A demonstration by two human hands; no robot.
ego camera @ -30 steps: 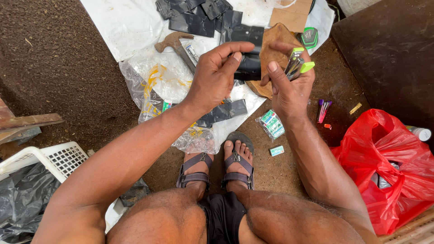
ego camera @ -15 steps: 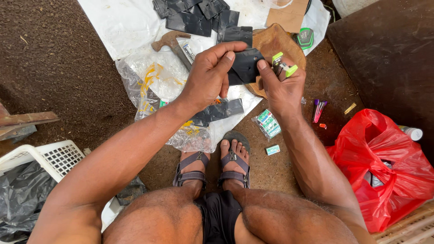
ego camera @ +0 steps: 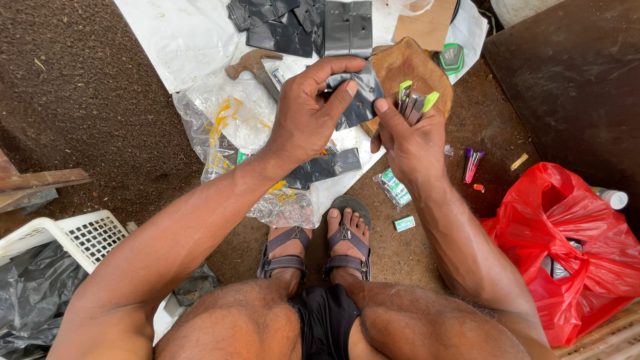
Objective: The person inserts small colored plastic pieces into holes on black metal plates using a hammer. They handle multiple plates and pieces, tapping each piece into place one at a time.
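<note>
My left hand (ego camera: 308,113) pinches a small dark grey rubber-like sheet piece (ego camera: 360,95) between thumb and fingers, held up in front of me. My right hand (ego camera: 408,137) grips a metal tool with green-tipped handles (ego camera: 415,101), and its index fingertip touches the edge of the same dark piece. Both hands hover above a brown wooden block (ego camera: 405,67) on the ground.
More dark sheet pieces (ego camera: 300,23) lie on a white sheet (ego camera: 180,37) beside a hammer (ego camera: 257,67) and clear plastic bags (ego camera: 233,123). A red bag (ego camera: 567,247) sits at the right, a white basket (ego camera: 73,237) at the left, my sandalled feet (ego camera: 317,243) below.
Both hands have shifted slightly. The left hand now holds the dark piece more upright, and the right fingertip has come onto its edge.
</note>
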